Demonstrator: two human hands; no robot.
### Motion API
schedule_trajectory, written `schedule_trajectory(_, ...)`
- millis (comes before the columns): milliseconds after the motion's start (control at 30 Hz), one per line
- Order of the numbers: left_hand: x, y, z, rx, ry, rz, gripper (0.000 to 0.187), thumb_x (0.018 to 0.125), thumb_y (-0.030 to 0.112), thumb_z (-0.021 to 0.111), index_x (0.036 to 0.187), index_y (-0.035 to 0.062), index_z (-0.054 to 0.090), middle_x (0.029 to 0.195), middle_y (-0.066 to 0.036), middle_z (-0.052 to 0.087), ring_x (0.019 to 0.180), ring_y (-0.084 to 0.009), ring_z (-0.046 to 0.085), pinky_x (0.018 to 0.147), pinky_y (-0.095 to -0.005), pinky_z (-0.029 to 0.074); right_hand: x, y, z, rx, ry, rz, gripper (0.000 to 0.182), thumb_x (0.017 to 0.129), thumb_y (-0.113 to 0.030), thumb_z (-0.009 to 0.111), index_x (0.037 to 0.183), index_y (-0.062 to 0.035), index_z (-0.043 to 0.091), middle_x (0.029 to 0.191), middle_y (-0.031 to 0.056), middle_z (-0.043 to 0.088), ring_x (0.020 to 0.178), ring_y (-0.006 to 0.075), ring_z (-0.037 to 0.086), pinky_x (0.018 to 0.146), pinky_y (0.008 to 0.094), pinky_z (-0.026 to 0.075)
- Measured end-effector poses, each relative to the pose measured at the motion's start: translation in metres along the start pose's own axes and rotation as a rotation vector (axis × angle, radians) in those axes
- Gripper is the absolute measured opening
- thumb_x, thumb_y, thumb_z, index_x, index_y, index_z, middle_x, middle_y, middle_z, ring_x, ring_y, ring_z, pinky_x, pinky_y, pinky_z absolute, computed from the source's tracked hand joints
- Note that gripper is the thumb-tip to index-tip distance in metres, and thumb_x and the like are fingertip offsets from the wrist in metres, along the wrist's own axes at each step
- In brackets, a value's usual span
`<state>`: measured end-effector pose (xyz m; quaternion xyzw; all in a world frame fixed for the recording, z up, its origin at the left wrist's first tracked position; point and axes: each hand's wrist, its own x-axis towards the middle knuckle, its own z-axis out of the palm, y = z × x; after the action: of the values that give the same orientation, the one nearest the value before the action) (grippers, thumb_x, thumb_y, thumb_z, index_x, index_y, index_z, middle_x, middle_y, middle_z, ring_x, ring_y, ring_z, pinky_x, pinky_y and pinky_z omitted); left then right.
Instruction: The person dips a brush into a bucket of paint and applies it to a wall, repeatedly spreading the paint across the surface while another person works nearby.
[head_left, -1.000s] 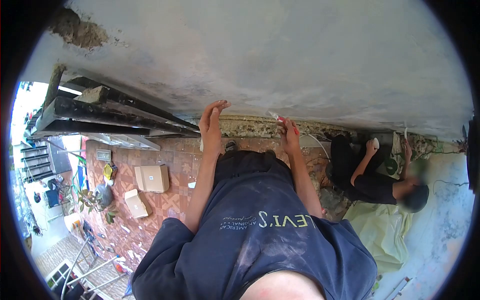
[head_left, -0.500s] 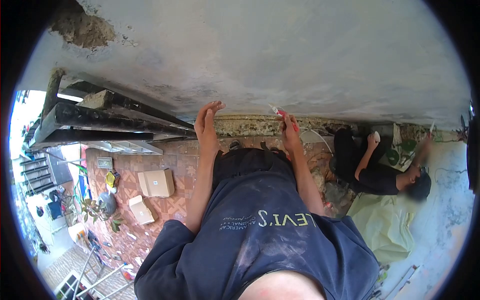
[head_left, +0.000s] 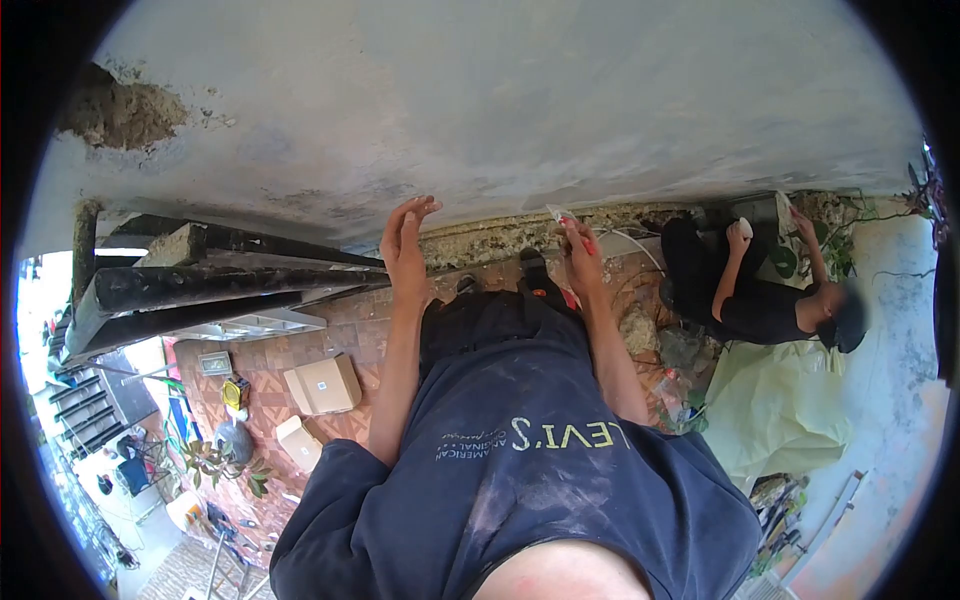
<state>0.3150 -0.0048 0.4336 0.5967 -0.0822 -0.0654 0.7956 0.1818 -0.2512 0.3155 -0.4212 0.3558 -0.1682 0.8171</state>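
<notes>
My left hand (head_left: pixel 405 255) is raised close to the grey plastered wall (head_left: pixel 520 100), fingers loosely curved with nothing in them. In my right hand (head_left: pixel 583 262) is a putty knife (head_left: pixel 590 243) with a red handle. Its pale-smeared blade points up toward the foot of the wall, and my fingers wrap round the handle. Both forearms reach forward in front of my dusty dark T-shirt (head_left: pixel 530 470). Along the wall's base runs a rough, mossy strip (head_left: pixel 480 241) of crumbling masonry.
Black metal beams (head_left: pixel 230 287) jut out at the left, under a broken hole (head_left: pixel 125 112) in the plaster. A cardboard box (head_left: pixel 324 384) lies on the tiled floor (head_left: pixel 260 365). To the right, a person (head_left: pixel 770 310) in black crouches at the wall, above a pale green sheet (head_left: pixel 775 405).
My view has shifted a little, and the wall hole sits lower and further left. My right hand still grips the putty knife. The co-worker's tool hand has moved in closer to their other hand.
</notes>
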Motion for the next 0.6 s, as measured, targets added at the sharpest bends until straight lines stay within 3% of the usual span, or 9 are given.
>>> schedule_trajectory(67,0.005,0.000,0.001,-0.007,-0.011,0.017,0.024,0.098,0.011,0.042,0.111,-0.0006,0.059,0.110,-0.014,0.064,0.105,-0.0225,0.060,0.100,-0.0364,0.038,0.004,0.000,0.006,-0.090,-0.204,-0.125,0.015,0.090,-0.015,0.064,0.100,-0.0095,0.054,0.082,-0.0018,0.057,0.074,0.0078,0.051,0.070,0.0225,0.041)
schedule_trajectory(100,0.004,0.000,0.001,0.005,-0.017,0.021,0.024,0.098,0.012,0.042,0.111,-0.0007,0.059,0.111,-0.014,0.064,0.106,-0.0225,0.060,0.101,-0.0364,0.037,0.002,-0.001,0.012,-0.080,-0.202,-0.124,0.015,0.090,-0.015,0.064,0.100,-0.0095,0.054,0.082,-0.0018,0.057,0.074,0.0078,0.051,0.070,0.0225,0.041)
schedule_trajectory(200,-0.001,0.001,-0.003,0.036,0.002,0.010,0.025,0.097,0.012,0.043,0.111,-0.0007,0.059,0.111,-0.014,0.064,0.106,-0.0226,0.060,0.102,-0.0367,0.037,0.003,-0.001,0.021,-0.043,-0.301,0.005,0.018,0.089,-0.012,0.065,0.101,-0.0087,0.052,0.085,-0.0023,0.051,0.080,0.0084,0.049,0.073,0.0235,0.040)
schedule_trajectory(267,-0.004,0.000,-0.007,0.053,0.029,0.002,0.025,0.097,0.013,0.043,0.111,-0.0007,0.059,0.111,-0.014,0.064,0.106,-0.0227,0.060,0.102,-0.0369,0.037,0.012,0.005,0.022,-0.028,-0.498,0.121,0.019,0.089,-0.010,0.063,0.104,-0.0078,0.052,0.092,0.0000,0.052,0.088,0.0105,0.049,0.079,0.0244,0.040)
schedule_trajectory(400,-0.005,-0.003,-0.012,0.087,0.104,0.006,0.025,0.097,0.012,0.043,0.111,-0.0005,0.059,0.111,-0.014,0.064,0.106,-0.0233,0.060,0.102,-0.0374,0.037,0.032,0.006,0.021,0.037,-0.437,0.338,0.020,0.090,-0.008,0.059,0.109,-0.0090,0.051,0.091,0.0029,0.053,0.085,0.0148,0.052,0.080,0.0255,0.042)
schedule_trajectory(467,-0.006,-0.006,-0.011,0.074,0.128,-0.007,0.025,0.097,0.012,0.043,0.111,-0.0004,0.059,0.111,-0.015,0.064,0.106,-0.0235,0.060,0.102,-0.0375,0.038,0.027,-0.017,0.024,-0.024,-0.350,0.360,0.020,0.092,-0.007,0.055,0.112,-0.0076,0.051,0.087,0.0045,0.053,0.075,0.0164,0.051,0.068,0.0274,0.045)
schedule_trajectory(500,-0.004,-0.007,-0.009,0.090,0.111,-0.004,0.026,0.097,0.013,0.043,0.113,-0.0019,0.057,0.111,-0.016,0.063,0.109,-0.0245,0.058,0.105,-0.0386,0.037,0.020,-0.028,0.027,-0.026,-0.347,0.376,0.020,0.092,-0.007,0.055,0.112,-0.0076,0.051,0.087,0.0045,0.053,0.075,0.0164,0.051,0.068,0.0274,0.045)
schedule_trajectory(600,-0.004,-0.013,-0.002,0.110,0.104,-0.011,0.027,0.098,0.014,0.042,0.115,-0.0032,0.055,0.110,-0.017,0.063,0.113,-0.0255,0.057,0.108,-0.0395,0.035,0.020,-0.039,0.026,-0.101,-0.217,0.360,0.011,0.091,-0.005,0.052,0.101,-0.0057,0.050,0.095,0.0097,0.057,0.078,0.0185,0.057,0.060,0.0280,0.045)
